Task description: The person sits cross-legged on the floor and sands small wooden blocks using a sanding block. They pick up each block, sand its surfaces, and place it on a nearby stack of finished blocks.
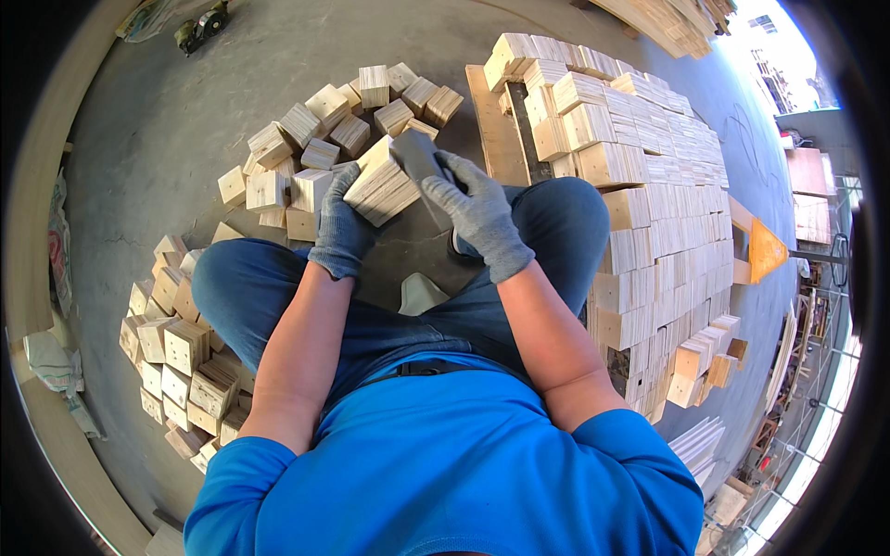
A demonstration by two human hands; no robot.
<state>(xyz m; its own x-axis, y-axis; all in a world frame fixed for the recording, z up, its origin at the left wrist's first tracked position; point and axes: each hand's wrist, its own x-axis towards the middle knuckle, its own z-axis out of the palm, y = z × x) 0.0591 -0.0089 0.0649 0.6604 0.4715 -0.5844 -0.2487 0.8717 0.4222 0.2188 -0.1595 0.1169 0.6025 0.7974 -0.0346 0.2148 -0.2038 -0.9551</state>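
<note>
Between my knees I hold a pale, laminated wooden block (pixel 382 185) up off the floor. My left hand (pixel 345 227), in a grey-blue knitted glove, is closed round its left side and underside. In the same kind of glove, my right hand (pixel 477 215) grips a dark grey sheet that looks like sandpaper (pixel 417 157). The sheet lies against the block's right end, and part of it hangs down below my fingers. Just beyond my hands, loose wooden blocks (pixel 324 107) lie in a heap on the floor.
Neat rows of stacked blocks (pixel 663 176) rise on a wooden pallet (pixel 496 130) to my right. Another pile of blocks (pixel 185 343) sits by my left knee. A yellow triangular piece (pixel 768 250) sticks out beyond the stack. Long boards (pixel 663 23) lie at the far right.
</note>
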